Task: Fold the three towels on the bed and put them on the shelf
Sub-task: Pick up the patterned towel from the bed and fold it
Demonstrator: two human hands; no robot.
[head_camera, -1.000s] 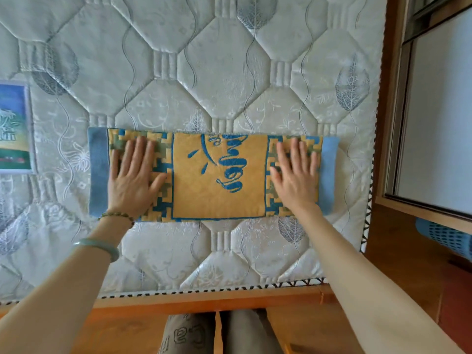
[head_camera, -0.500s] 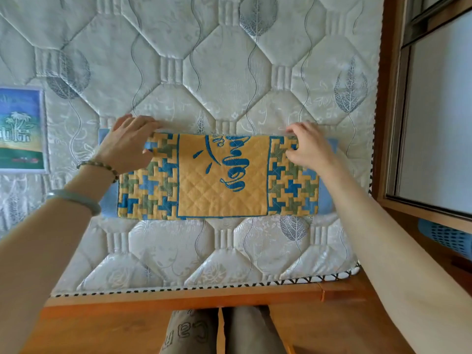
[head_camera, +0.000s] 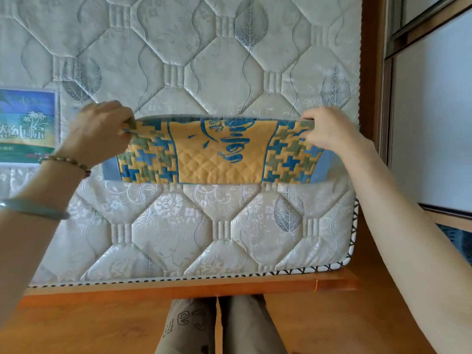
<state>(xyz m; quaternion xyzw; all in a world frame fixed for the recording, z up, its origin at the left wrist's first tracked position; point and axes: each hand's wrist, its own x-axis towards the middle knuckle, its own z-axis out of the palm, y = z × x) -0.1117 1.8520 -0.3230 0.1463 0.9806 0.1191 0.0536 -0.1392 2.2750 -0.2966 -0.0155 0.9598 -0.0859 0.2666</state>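
Towel held by both far corners above the bed

Folded yellow-and-blue quilted towel [head_camera: 217,159], with blue script across its orange middle panel and a stepped block pattern at each end, lies crosswise on the cream quilted mattress [head_camera: 204,238] of the bed. Its near long edge rests on the mattress, while its far long edge is raised and sags a little in the middle. The left hand [head_camera: 102,131] grips the far left corner, fingers curled round the cloth, and the right hand [head_camera: 324,129] pinches the far right corner in the same way. A plain blue layer of the towel shows under each patterned end. The left wrist wears a beaded bracelet [head_camera: 66,160], and a pale green bangle [head_camera: 38,209] sits further up the forearm. A blue-and-green printed label [head_camera: 25,126] lies on the mattress just beside the left hand. An orange wooden bed frame [head_camera: 166,290] runs along the near side, with the person's legs in beige trousers [head_camera: 222,325] below it
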